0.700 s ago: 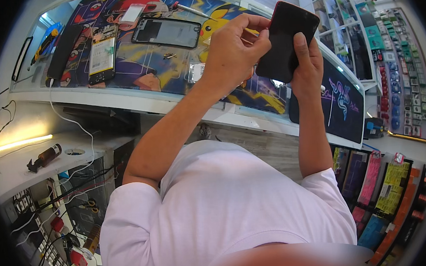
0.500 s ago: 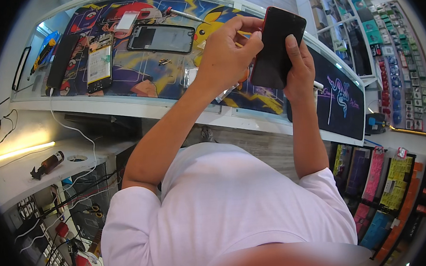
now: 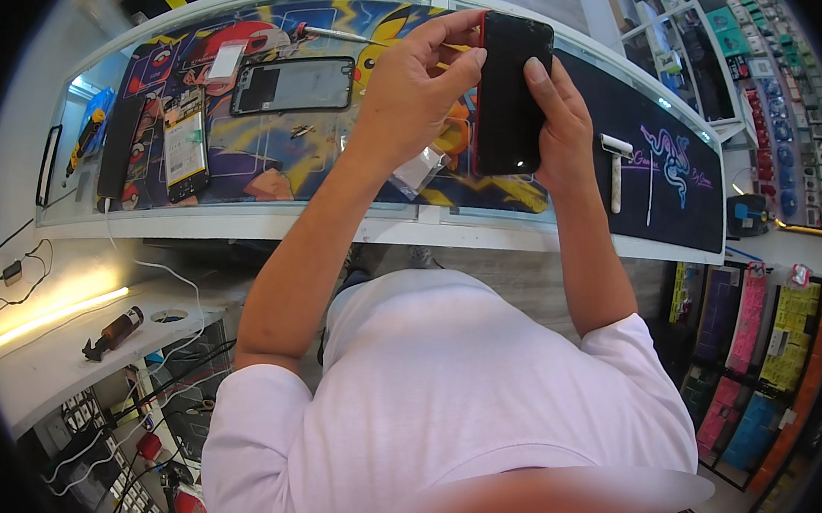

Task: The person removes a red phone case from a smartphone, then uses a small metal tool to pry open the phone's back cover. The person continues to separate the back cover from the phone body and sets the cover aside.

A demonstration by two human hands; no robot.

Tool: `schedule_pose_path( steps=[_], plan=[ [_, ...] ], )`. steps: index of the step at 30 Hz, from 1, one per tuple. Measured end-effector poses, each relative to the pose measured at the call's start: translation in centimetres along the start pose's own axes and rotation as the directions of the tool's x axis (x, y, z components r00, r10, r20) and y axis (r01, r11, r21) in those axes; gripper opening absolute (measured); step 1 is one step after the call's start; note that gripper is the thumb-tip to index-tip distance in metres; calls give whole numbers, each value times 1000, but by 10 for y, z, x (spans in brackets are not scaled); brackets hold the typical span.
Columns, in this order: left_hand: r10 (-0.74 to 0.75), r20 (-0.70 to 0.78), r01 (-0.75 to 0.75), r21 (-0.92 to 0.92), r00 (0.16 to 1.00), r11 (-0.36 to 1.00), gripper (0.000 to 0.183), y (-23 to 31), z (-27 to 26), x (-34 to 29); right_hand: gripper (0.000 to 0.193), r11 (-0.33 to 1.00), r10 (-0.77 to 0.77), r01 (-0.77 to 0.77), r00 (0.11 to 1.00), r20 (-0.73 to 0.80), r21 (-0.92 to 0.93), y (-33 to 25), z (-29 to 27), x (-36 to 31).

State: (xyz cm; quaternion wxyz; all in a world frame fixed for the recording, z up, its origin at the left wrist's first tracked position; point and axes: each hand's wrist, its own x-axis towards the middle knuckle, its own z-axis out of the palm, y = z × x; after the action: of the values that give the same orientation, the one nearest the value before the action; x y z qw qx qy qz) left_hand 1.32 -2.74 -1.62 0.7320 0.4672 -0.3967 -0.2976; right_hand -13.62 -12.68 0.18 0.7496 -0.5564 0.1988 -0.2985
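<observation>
Phone over surface; right hand fingers clamped on its right side; left hand fingers at left edge, can't tell if pinching; likely edge work, next needing steady support.

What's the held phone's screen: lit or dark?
Dark: the phone shows a plain black face, with only small glints. Whether it's powered off or just asleep, cannot tell.

We are looking at a long white-edged counter, grey floor, a light strip glowing along the pale left wall beside a white desk, and glass shelving at upper right.
</observation>
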Motion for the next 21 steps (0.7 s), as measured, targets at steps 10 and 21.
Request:
schedule_pose_path(
  steps=[10, 21],
  plan=[
    [5, 37, -2, -81, 999, 997, 45, 1, 3, 4, 43, 999, 11, -13, 1000, 22, 51, 3, -6, 2],
    [-17, 40, 17, 2, 999, 1000, 34, 5, -3, 13, 42, 999, -3, 6, 998, 69, -35, 6, -11, 5]
  ],
)
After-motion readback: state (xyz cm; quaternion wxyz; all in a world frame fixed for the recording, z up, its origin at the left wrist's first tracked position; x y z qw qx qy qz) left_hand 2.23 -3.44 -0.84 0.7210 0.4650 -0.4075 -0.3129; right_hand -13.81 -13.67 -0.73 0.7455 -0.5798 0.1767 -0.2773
